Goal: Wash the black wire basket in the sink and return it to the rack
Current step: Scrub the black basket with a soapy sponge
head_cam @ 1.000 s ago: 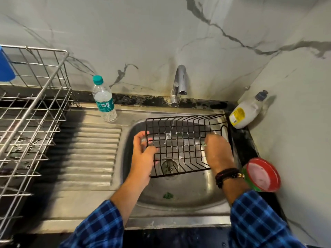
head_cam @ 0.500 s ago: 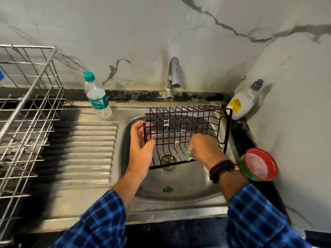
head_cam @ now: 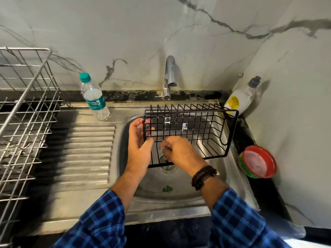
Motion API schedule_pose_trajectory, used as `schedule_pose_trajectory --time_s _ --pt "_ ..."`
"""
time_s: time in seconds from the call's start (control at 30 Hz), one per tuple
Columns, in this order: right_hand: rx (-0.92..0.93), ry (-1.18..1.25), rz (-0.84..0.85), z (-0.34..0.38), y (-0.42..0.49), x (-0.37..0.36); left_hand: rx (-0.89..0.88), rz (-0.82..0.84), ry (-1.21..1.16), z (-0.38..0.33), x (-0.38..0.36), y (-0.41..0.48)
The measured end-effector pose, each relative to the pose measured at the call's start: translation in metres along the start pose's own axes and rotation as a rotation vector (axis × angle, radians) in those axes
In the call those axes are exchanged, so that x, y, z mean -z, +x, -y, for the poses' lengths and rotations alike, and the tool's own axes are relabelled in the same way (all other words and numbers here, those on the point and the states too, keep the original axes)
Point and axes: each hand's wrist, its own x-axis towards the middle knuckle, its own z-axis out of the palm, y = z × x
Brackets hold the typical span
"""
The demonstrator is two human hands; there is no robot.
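Note:
The black wire basket is held tilted over the steel sink, its open side facing me. My left hand grips its left end, fingers hooked through the wires. My right hand is closed on a small green scrubber pressed against the basket's lower front wires. A thin stream of water falls from the tap onto the basket's back edge. The silver wire rack stands at the left on the counter.
A water bottle with a teal cap stands on the ribbed drainboard. A white dish-soap bottle leans in the back right corner. A red-lidded round container sits right of the sink. Green scraps lie near the drain.
My right hand with the scrubber has slid leftward along the basket from its right part toward its left end. My left hand has kept its grip.

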Motion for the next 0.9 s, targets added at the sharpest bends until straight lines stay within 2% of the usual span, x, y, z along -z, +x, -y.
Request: schedule_pose_trajectory --time_s 0.2,0.27,0.4,0.47,0.6,0.77,0.9 --pt "0.046 -0.132 0.110 -0.015 -0.004 0.010 0.006 0.008 -0.037 0.003 -0.002 -0.004" --pt "0.061 -0.168 0.038 -0.014 -0.003 0.008 -0.005 0.033 -0.042 0.003 -0.005 -0.006" --pt "-0.074 -0.165 -0.144 -0.029 0.001 0.018 -0.011 0.021 -0.053 -0.001 -0.004 -0.004" --pt "-0.078 -0.196 -0.220 -0.035 0.003 0.021 -0.002 -0.007 -0.067 -0.001 -0.002 0.000" --pt "0.012 -0.192 -0.115 -0.024 -0.001 0.011 -0.002 -0.026 -0.068 -0.003 -0.001 0.003" --pt "-0.086 -0.250 -0.084 -0.026 0.008 0.009 0.005 0.015 -0.058 -0.004 -0.004 -0.004" --pt "-0.180 -0.341 -0.080 -0.039 0.011 0.029 0.071 -0.031 -0.101 0.005 0.001 -0.006"
